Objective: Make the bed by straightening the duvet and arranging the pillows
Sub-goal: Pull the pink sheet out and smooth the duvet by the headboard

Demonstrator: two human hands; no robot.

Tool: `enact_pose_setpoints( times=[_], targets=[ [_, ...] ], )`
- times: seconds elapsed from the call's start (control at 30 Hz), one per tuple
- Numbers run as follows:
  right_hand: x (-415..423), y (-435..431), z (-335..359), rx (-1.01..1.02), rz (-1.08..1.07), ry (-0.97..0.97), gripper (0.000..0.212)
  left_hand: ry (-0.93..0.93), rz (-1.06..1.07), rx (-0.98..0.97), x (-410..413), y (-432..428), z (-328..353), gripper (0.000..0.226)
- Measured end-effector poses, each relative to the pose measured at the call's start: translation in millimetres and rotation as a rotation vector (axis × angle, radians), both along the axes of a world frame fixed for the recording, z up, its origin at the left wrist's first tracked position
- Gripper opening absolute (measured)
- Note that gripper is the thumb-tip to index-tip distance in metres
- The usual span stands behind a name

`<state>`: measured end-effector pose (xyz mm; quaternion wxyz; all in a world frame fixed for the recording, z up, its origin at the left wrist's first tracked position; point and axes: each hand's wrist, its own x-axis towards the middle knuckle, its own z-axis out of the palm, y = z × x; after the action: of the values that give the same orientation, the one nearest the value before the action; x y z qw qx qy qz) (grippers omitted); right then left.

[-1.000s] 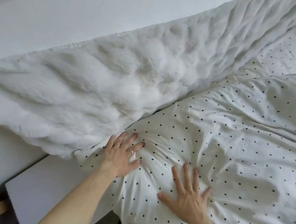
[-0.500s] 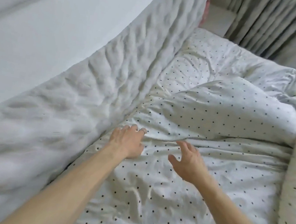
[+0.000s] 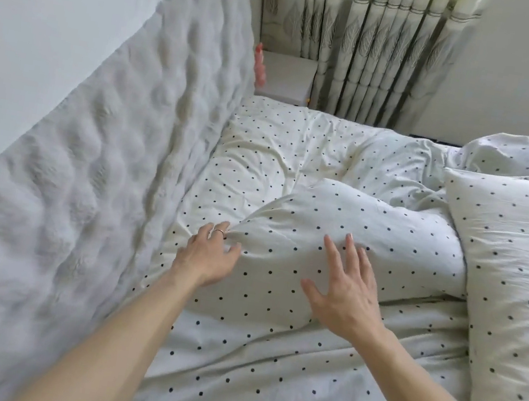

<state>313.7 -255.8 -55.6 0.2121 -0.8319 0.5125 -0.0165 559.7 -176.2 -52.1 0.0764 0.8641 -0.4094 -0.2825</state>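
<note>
A white pillow with black dots (image 3: 347,234) lies across the bed near the fluffy white headboard (image 3: 94,173). My left hand (image 3: 209,254) rests on the pillow's left corner, its fingers curled into the fabric. Flat on the pillow's front face lies my right hand (image 3: 345,293), fingers spread. A second dotted pillow (image 3: 514,274) lies at the right, overlapping the first one's end. The dotted duvet (image 3: 263,373) is wrinkled under my forearms and bunched at the far right (image 3: 505,158).
The padded headboard runs along the left side against a white wall. A white bedside cabinet (image 3: 286,75) stands past the bed's far end, with a pink object (image 3: 260,64) beside it. Leaf-patterned curtains (image 3: 367,43) hang behind.
The view has swung from the near pillow up along the bed. Both hands have moved forward onto the farther pillow, the right hand flattening on it.
</note>
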Motion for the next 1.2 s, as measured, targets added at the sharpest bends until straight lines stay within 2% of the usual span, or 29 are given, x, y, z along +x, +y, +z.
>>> enact_pose_setpoints(
  times=[0.1, 0.17, 0.23, 0.27, 0.33, 0.47, 0.53, 0.6, 0.67, 0.73, 0.8, 0.9, 0.93, 0.97, 1.03, 1.07, 1.13, 1.2],
  targets=[
    [10, -22, 0, -0.070, 0.022, 0.014, 0.083, 0.155, 0.109, -0.038, 5, -29, -17, 0.079],
    [16, -33, 5, -0.075, -0.015, -0.001, 0.081, 0.357, 0.152, -0.010, -7, -34, -21, 0.090],
    [23, -43, 13, -0.083, -0.091, -0.025, 0.083, 0.498, 0.061, 0.021, -40, -26, -30, 0.065],
    [26, -46, 17, -0.090, -0.125, -0.041, 0.084, 0.474, -0.057, 0.044, -63, -15, -41, 0.056],
    [35, -49, 22, -0.078, -0.133, -0.029, 0.087, 0.381, -0.266, 0.086, -108, 11, -64, 0.052],
    [39, -34, 0, 0.102, -0.032, 0.244, 0.107, 0.099, -0.480, 0.083, -160, 45, -78, 0.044],
    [24, -21, -23, 0.201, -0.087, 0.351, 0.115, 0.011, -0.635, 0.036, -169, 55, -81, 0.042],
    [9, -10, -41, 0.214, -0.150, 0.443, 0.107, -0.078, -0.749, -0.021, -170, 62, -91, 0.042],
    [4, 0, -47, 0.120, -0.149, 0.459, 0.076, -0.005, -0.753, -0.057, -164, 67, -92, 0.045],
    [2, 0, -41, 0.025, -0.175, 0.349, 0.048, 0.095, -0.688, -0.048, -153, 71, -78, 0.058],
    [-6, -4, -19, 0.031, -0.261, 0.228, 0.037, 0.116, -0.577, -0.105, -141, 75, -71, 0.078],
    [-28, -2, 13, 0.065, -0.539, 0.004, 0.029, -0.042, -0.595, -0.098, -119, 85, -65, 0.099],
    [-33, 2, 24, 0.085, -0.654, -0.094, 0.026, -0.093, -0.603, -0.071, -111, 86, -61, 0.097],
    [-34, 8, 38, 0.114, -0.751, -0.202, 0.027, -0.126, -0.607, -0.071, -105, 87, -53, 0.083],
    [-19, 14, 73, 0.122, -0.901, -0.512, 0.040, -0.188, -0.609, -0.201, -81, 76, -26, 0.047],
    [-5, 14, 88, 0.131, -0.966, -0.701, 0.051, -0.228, -0.558, -0.294, -64, 68, -9, 0.037],
    [30, 9, 118, 0.213, -1.015, -1.074, 0.067, -0.364, -0.399, -0.536, -12, 41, 37, 0.032],
    [69, 4, 142, 0.361, -0.922, -1.309, 0.061, -0.501, -0.294, -0.673, 46, 14, 78, 0.034]
  ],
)
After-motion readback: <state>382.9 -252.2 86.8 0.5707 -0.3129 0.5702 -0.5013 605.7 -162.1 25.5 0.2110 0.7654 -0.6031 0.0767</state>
